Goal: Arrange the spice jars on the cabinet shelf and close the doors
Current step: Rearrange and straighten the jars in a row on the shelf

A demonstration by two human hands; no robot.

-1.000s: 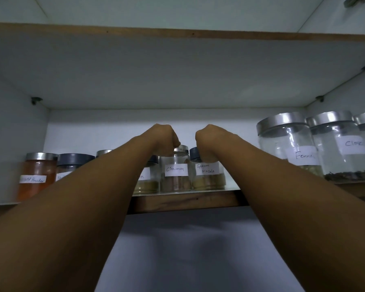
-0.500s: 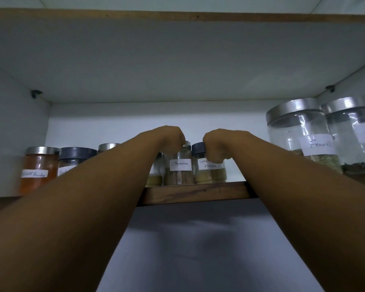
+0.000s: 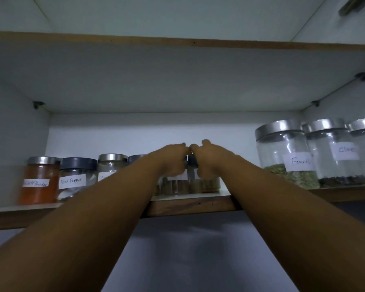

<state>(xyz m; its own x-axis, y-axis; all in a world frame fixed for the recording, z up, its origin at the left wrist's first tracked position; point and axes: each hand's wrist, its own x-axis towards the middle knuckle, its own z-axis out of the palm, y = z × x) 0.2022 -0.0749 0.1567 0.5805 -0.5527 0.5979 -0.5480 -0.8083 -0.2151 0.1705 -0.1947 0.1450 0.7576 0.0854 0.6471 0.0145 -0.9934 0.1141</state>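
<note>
**Both hands on the middle jars of a spice shelf**

Seen from below, two bare forearms reach up to the white cabinet shelf with a wooden front edge (image 3: 190,207). The left hand (image 3: 171,161) has its fingers curled down over the top of a small glass jar of brown spice (image 3: 175,187), and its knuckles hide most of the white label. The right hand (image 3: 207,163) is curled the same way over the neighbouring small dark-lidded glass jar of tan powder (image 3: 205,184). The two fists sit close together, knuckles all but meeting. Both jars stand upright, side by side, at the middle of the shelf near its front edge.

To the left stands a row. It holds a steel-lidded glass jar of orange powder (image 3: 38,182), a grey-lidded glass jar labelled "Black Pepper" (image 3: 76,178) and a steel-lidded clear jar (image 3: 112,167) partly behind the left forearm. At the right stand larger steel-lidded jars: a tall glass jar of green seeds (image 3: 287,157) and a tall glass jar with dark contents at its bottom (image 3: 333,154).
</note>
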